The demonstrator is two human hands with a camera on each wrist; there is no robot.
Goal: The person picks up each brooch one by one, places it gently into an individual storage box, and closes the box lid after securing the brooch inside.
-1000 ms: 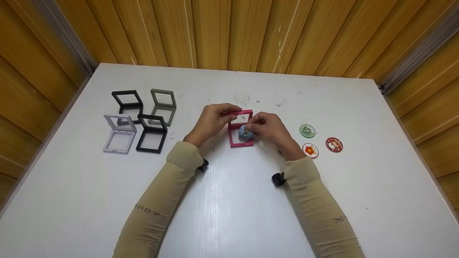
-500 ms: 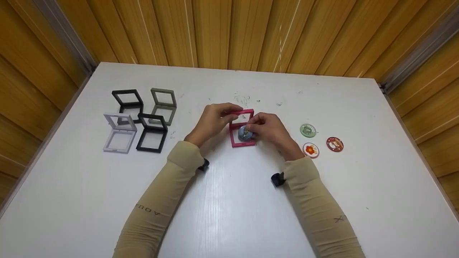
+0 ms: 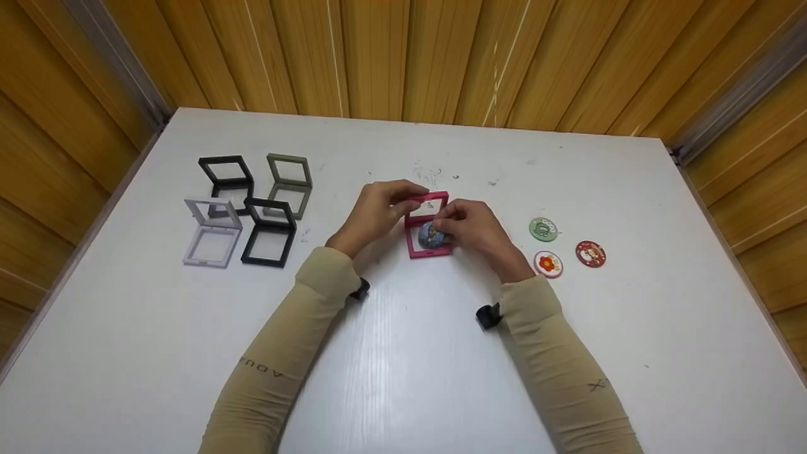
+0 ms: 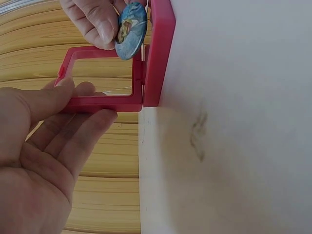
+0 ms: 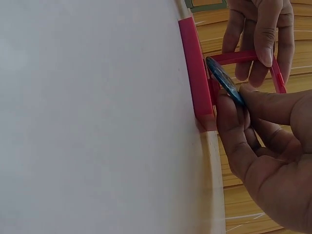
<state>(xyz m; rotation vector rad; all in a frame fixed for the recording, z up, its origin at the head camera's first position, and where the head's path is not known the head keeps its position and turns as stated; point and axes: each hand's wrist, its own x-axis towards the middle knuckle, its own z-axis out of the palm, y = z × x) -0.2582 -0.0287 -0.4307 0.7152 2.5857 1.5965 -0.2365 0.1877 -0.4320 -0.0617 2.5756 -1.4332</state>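
A round blue badge is held tilted over the base of a pink frame, near the middle of the table. The right hand has hold of it, thumb and fingers closed together on its edge. Whether the badge touches the base is hard to tell.

The pink frame is unfolded like a small book, its base flat on the table and its lid raised at the hinge. The left hand pinches the rim of that lid, the thumb on 1 side and the fingers on the other, parted only by the thin rim between them.

To the right lie 3 more round badges: a green badge, a white badge with an orange-red flower, and a red badge farthest out. To the left, well apart from the hands, 4 more frames sit with their lids raised (2 of them black): a black frame and a green frame behind, a pale lilac frame and another black frame in front.

Tan sleeves cover the forearms, with a small black device at each wrist. Past the table rises a yellow-brown panelled wall.
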